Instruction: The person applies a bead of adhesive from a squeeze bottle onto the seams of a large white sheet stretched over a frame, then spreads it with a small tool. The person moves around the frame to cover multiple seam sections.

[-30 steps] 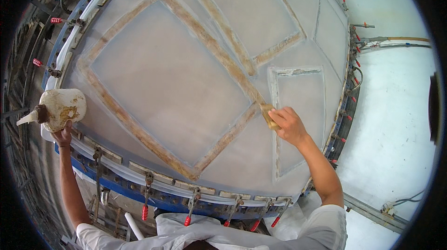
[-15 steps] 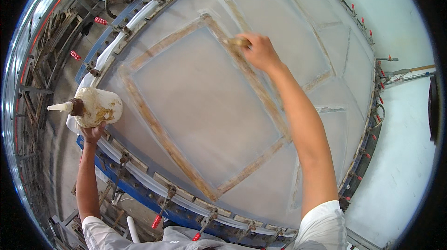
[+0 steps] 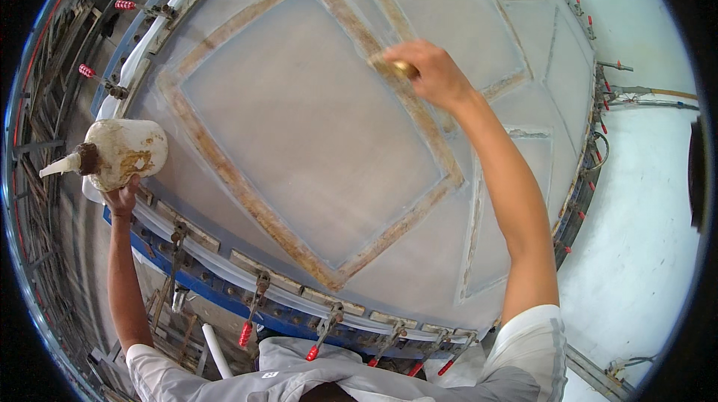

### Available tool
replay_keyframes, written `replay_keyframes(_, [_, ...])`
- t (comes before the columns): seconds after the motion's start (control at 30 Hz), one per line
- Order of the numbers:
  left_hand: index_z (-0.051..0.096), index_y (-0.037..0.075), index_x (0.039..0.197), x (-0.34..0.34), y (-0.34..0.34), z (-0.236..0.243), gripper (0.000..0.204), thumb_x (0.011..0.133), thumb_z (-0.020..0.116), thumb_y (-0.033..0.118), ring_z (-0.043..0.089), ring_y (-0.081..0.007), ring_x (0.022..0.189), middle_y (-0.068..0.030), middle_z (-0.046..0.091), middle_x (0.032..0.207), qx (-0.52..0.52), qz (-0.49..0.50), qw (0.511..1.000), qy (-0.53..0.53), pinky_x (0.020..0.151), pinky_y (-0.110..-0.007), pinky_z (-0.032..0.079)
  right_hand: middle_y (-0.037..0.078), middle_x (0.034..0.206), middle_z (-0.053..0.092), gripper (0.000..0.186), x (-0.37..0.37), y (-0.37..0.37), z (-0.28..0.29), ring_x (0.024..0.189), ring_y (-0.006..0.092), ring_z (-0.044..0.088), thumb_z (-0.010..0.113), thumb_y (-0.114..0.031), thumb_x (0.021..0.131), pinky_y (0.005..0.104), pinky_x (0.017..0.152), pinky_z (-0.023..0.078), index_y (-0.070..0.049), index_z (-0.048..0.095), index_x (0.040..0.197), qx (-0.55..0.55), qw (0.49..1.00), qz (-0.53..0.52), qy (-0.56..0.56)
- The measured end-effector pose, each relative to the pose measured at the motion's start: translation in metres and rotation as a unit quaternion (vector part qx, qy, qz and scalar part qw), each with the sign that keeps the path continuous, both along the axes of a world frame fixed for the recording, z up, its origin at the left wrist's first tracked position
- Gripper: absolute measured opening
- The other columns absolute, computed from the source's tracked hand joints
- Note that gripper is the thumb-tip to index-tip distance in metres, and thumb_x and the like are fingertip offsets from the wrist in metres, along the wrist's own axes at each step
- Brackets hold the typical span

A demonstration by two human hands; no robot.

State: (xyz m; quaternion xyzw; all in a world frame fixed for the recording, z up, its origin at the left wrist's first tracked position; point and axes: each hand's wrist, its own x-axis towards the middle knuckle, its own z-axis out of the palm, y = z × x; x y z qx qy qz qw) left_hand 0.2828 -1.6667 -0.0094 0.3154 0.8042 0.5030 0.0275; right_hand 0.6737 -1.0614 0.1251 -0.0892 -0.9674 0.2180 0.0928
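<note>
A white plastic bottle [image 3: 131, 151] with a pointed nozzle, stained brown, lies tilted sideways in my left hand [image 3: 120, 196] at the left edge of a large pale, translucent panel [image 3: 299, 125]. My right hand [image 3: 430, 73] grips a small yellowish brush-like tool [image 3: 400, 67] on the long brown strip [image 3: 348, 17] that forms the upper right side of a rectangular outline. Its working end is blurred. More brown and whitish strips outline other shapes on the panel.
Red-handled toggle clamps [image 3: 247, 331] line the panel's blue frame [image 3: 224, 297]. Metal racks and scrap lengths [image 3: 56, 103] are at the left, a white tube [image 3: 217, 350] below the near edge, and a white surface [image 3: 621, 200] with rods at the right.
My right hand with the tool has moved from the strip's lower end up toward its upper part, then slightly back down. My left hand still holds the bottle. The view has shifted slightly.
</note>
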Motion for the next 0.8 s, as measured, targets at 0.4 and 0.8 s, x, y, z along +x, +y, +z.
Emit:
replay_keyframes(0.4, [0.062,0.000,0.130,-0.050,-0.036,-0.039,0.056,0.089,0.080,0.033,0.061,-0.0291,0.119,-0.0144,0.066,0.129,-0.102,-0.018,0.991,0.080,0.108,-0.042,0.042,0.011,0.118,0.071,0.050,0.251,-0.083,0.018,0.115,0.0327,0.063,0.062,0.014,0.070,0.0409,0.099,0.053,-0.007,0.071,0.115,-0.061,0.991,-0.097,-0.068])
replay_keyframes(0.8, [0.046,0.004,0.141,0.065,0.125,0.116,0.076,0.077,0.086,0.003,0.059,-0.0266,0.123,-0.0127,0.055,0.137,0.035,-0.057,0.995,-0.070,0.103,-0.040,0.050,0.016,0.109,0.073,0.032,0.262,-0.224,0.036,0.100,0.0296,0.070,0.069,-0.006,0.084,0.0405,0.089,0.056,-0.003,0.070,0.116,-0.207,0.908,-0.362,0.048])
